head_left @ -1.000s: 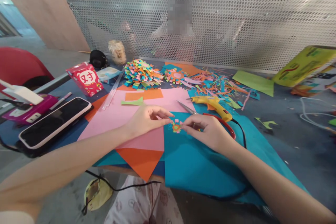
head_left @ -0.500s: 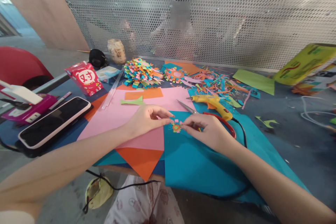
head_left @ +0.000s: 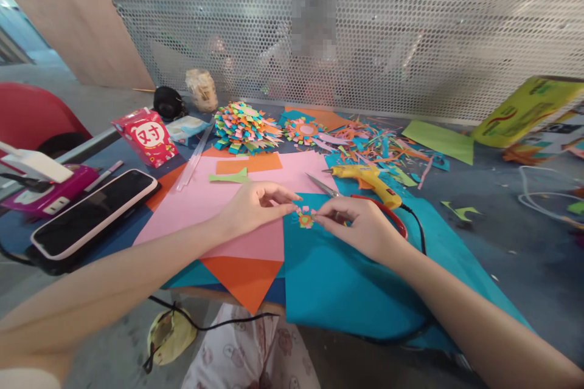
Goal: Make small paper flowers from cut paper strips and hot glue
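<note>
Between my two hands is a small paper flower [head_left: 305, 219] with an orange centre and pink and green petals, over a blue paper sheet [head_left: 347, 285]. My left hand [head_left: 260, 206] pinches its left edge between thumb and fingers. From the other side my right hand [head_left: 356, 222] pinches the flower's right edge. Scissors [head_left: 323, 185] with red handles lie partly under my right hand. Just beyond is a yellow glue gun [head_left: 371, 179]. A pink paper sheet [head_left: 246, 237] lies beneath my left forearm.
A layered paper flower ball [head_left: 246, 127], a flat paper flower [head_left: 305, 129] and paper scraps [head_left: 378, 146] lie at the back. A phone [head_left: 95, 213], a purple power strip [head_left: 59, 188] and a red packet [head_left: 148, 137] are on the left. A perforated metal screen [head_left: 387, 30] stands behind.
Both hands keep hold of the paper flower in nearly the same place. The whole view has shifted very slightly.
</note>
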{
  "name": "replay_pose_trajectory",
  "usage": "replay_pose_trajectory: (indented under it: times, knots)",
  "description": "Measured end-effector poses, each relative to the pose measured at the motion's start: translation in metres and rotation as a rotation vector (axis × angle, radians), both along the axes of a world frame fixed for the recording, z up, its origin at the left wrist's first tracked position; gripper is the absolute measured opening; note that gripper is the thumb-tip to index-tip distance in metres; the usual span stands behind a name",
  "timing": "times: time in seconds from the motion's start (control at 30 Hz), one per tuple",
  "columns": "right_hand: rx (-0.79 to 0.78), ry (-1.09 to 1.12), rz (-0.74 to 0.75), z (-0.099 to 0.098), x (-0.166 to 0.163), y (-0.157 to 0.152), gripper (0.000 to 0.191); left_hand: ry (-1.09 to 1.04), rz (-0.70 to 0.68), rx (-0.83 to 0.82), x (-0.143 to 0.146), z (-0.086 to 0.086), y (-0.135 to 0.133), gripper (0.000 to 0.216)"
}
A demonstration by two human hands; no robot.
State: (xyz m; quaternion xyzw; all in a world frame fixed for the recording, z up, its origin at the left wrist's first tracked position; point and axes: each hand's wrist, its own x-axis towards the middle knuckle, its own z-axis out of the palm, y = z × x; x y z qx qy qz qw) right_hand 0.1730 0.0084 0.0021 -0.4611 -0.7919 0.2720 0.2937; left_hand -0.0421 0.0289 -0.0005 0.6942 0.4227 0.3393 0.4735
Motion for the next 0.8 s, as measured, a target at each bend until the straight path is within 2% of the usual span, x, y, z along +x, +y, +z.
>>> replay_pose_trajectory:
  times: [0.3, 0.8]
  knots:
    - [0.003, 0.0, -0.005, -0.0002, -0.0003, -0.0002, 0.018, 0.023, -0.013, -0.001, -0.0011, -0.0001, -0.0016, 0.027]
    - [0.007, 0.014, 0.003, 0.0023, -0.0001, 0.0006, 0.017, -0.064, 0.012, -0.085, -0.0001, -0.0012, 0.0007, 0.024]
